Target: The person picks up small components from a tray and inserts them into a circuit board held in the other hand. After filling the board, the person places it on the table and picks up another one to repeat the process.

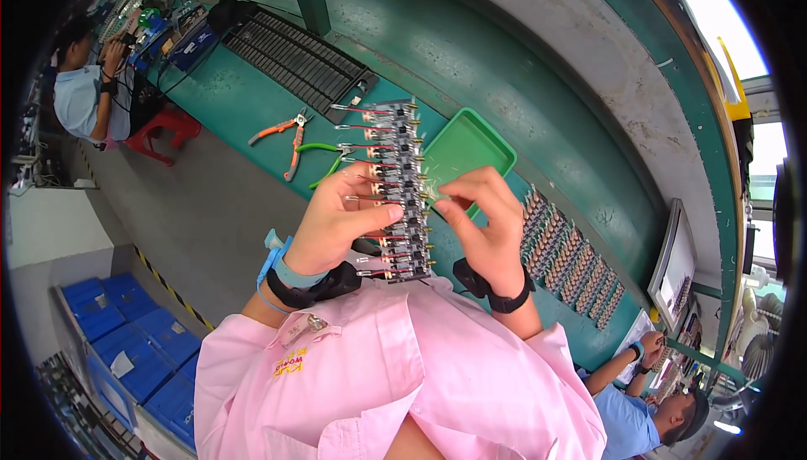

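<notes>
A long dark strip of small circuit boards (pixel 402 153), with red and black wires on its left edge and metal pins on its right, stands almost upright in front of my chest. My left hand (pixel 332 223) grips its left side, thumb lying across the boards. At the strip's right edge, my right hand (pixel 489 220) has thumb and forefinger pinched together. Whatever is between those fingertips is too small to name. Behind them is a green tray (pixel 498 142) with thin pale bits in it. Green-handled pliers (pixel 319 147) lie left of the strip, partly hidden.
Orange-handled cutters (pixel 296 142) lie on the green bench (pixel 231 90). A black slotted rack (pixel 294 52) sits farther back. Several finished-looking board strips (pixel 567 258) lie at right. Co-workers sit at far left (pixel 88 94) and lower right (pixel 635 414). Blue bins (pixel 134 334) stand lower left.
</notes>
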A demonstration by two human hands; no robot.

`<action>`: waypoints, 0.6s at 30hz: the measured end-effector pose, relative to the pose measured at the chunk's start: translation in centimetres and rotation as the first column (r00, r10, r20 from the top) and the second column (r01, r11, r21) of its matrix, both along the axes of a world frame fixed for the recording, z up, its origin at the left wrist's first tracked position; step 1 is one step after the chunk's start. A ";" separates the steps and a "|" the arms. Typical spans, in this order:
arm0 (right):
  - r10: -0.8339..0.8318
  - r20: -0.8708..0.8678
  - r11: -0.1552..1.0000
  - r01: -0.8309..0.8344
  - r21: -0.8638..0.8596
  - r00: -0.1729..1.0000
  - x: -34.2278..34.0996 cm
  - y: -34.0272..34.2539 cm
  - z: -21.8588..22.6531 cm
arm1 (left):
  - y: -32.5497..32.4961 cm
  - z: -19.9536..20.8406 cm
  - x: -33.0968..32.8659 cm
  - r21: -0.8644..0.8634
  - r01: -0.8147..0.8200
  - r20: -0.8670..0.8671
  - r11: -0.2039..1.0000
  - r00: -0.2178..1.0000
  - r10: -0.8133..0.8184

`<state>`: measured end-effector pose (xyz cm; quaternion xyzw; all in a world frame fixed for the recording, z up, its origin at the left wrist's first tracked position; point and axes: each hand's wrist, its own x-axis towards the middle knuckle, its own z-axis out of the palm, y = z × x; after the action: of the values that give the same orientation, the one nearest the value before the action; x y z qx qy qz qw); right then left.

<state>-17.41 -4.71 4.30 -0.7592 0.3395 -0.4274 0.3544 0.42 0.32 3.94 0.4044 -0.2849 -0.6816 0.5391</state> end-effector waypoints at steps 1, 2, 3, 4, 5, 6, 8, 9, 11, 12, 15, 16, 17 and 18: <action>-0.003 0.001 1.000 0.003 0.003 1.000 -0.1 -0.4 -0.8 | -0.1 -0.3 0.4 0.000 -0.031 -0.005 1.000 0.999 0.031; -0.024 -0.072 0.999 0.026 0.032 0.997 -0.4 -1.0 -2.2 | -0.2 -0.4 0.7 -0.004 -0.059 -0.009 0.998 0.998 0.059; -0.039 -0.145 0.997 0.048 0.060 0.989 -0.8 -1.5 -3.9 | -0.2 -0.5 1.0 -0.006 -0.090 -0.014 0.996 0.996 0.089; -0.051 -0.217 0.994 0.071 0.087 0.975 -1.2 -1.7 -5.7 | -0.3 -0.5 1.3 -0.006 -0.087 -0.014 0.996 0.996 0.086; -0.052 -0.214 0.994 0.072 0.087 0.976 -1.7 -1.5 -7.7 | -0.3 -0.5 1.6 0.015 -0.109 0.008 0.994 0.994 0.109; 0.008 -0.416 0.997 0.023 0.071 0.909 -2.2 -1.0 -10.0 | -0.3 -0.5 2.0 0.037 -0.133 0.028 0.990 0.991 0.132; 0.061 -0.599 0.997 -0.027 0.066 0.799 -2.5 -0.6 -13.0 | -0.2 -0.8 2.4 0.058 -0.156 0.049 0.986 0.987 0.154; 0.032 -0.652 0.998 -0.057 -0.017 0.758 -2.3 -0.3 -13.8 | -0.1 -1.0 2.6 0.069 -0.170 0.046 0.983 0.985 0.167; -0.041 -0.739 0.975 -0.133 -0.176 0.672 -1.8 0.0 -15.1 | 0.2 -1.2 2.8 0.091 -0.200 0.042 0.976 0.980 0.197; -0.039 -0.738 0.975 -0.137 -0.176 0.674 -1.7 -0.2 -15.7 | 0.2 -1.3 2.7 0.091 -0.203 0.044 0.975 0.979 0.200; -0.052 -0.745 0.937 -0.225 -0.266 0.665 -1.3 -1.3 -17.1 | 0.1 -1.6 2.4 0.082 -0.165 0.041 0.983 0.986 0.162; -0.050 -0.744 0.936 -0.227 -0.267 0.666 -1.4 -1.4 -17.6 | 0.1 -1.6 2.5 0.082 -0.169 0.043 0.982 0.985 0.166; -0.033 -0.752 0.931 -0.253 -0.263 0.659 -1.7 -1.4 -17.8 | 0.1 -1.5 2.5 0.087 -0.174 0.045 0.981 0.984 0.170; -0.017 -0.759 0.925 -0.277 -0.258 0.650 -2.0 -1.5 -18.1 | 0.1 -1.5 2.5 0.092 -0.178 0.046 0.980 0.984 0.174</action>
<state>-19.39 -6.17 -13.78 -0.9403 0.3164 -0.1030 0.0715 2.94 0.46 2.42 0.4664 -0.2251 -0.6364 0.5717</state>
